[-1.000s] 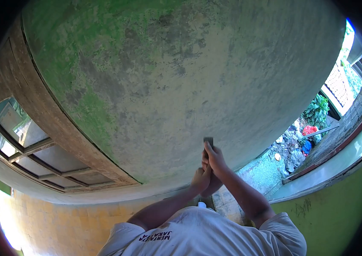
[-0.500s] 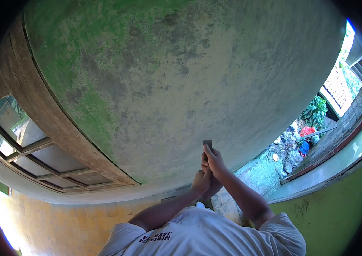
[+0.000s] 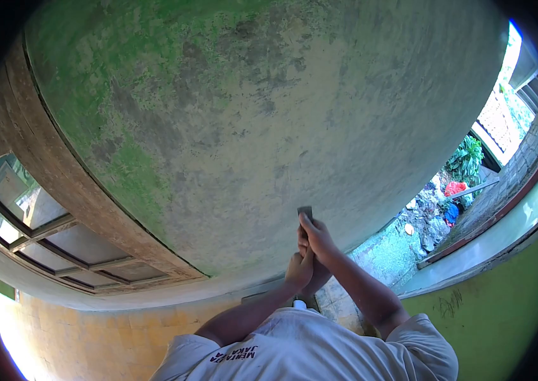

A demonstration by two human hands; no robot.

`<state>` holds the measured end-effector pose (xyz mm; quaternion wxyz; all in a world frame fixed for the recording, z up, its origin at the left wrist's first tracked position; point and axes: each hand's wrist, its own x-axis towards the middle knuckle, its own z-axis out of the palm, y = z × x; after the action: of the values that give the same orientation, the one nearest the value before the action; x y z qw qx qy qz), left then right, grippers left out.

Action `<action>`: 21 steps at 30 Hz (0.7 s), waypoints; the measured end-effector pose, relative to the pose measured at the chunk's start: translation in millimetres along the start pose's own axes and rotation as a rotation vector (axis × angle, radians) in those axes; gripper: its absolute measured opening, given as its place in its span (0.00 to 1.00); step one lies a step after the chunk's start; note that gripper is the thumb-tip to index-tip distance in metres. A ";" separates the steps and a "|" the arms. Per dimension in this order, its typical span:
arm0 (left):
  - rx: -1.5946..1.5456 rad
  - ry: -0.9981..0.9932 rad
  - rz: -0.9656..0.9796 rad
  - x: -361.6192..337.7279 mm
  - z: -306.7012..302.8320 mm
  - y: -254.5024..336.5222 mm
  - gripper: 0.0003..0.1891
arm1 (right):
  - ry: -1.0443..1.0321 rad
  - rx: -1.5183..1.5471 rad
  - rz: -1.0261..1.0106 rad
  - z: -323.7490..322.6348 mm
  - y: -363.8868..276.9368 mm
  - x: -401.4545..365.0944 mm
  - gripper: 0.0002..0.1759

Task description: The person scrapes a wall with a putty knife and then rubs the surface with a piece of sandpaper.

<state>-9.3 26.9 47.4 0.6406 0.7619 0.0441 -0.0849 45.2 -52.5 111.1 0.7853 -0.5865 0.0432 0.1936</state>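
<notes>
A scraper with a flat, dark rectangular blade points up at the wall, its edge close to the worn surface. My right hand is wrapped round it just below the blade, thumb lying along the front. Lower down, my left hand is closed too, pressed against the underside of my right hand around the handle end. Most of the handle is hidden by the fingers. Patches of green paint, grey and pale plaster mottle the wall around the blade.
On the left is a wooden-framed window with several panes. To the right, an opening shows rubble, a red bag and green plants outside. A low green wall stands at lower right, yellowish tiles at lower left.
The scraper blade has tilted slightly and shifted a little to the left, both hands moving with it. The view has turned slightly.
</notes>
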 end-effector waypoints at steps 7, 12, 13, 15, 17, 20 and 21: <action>0.006 0.070 0.115 15.6 -12.9 24.9 0.34 | -0.016 0.007 -0.029 15.8 -34.1 9.7 0.24; -0.010 0.027 0.025 -5.6 -7.6 7.9 0.33 | -0.009 0.023 0.007 9.0 -6.4 -3.1 0.25; -0.009 0.028 0.020 -11.0 -6.4 -0.7 0.33 | -0.010 0.025 0.012 7.9 3.1 -5.4 0.25; 0.033 0.063 0.037 -11.3 -3.8 -13.2 0.34 | 0.019 0.032 0.051 5.4 13.0 -5.0 0.25; 0.014 0.037 0.076 16.7 -23.0 21.7 0.35 | 0.001 0.026 -0.036 19.4 -22.8 14.3 0.25; 0.029 0.014 0.077 20.4 -28.1 27.9 0.36 | -0.004 0.027 -0.086 21.6 -30.8 14.9 0.25; 0.068 0.023 0.061 22.5 -27.5 28.0 0.36 | 0.000 0.029 -0.070 20.7 -32.9 15.8 0.25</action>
<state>19.7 48.1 74.8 0.6163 0.7850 0.0252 -0.0579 68.1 -36.9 142.6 0.8000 -0.5761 0.0255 0.1654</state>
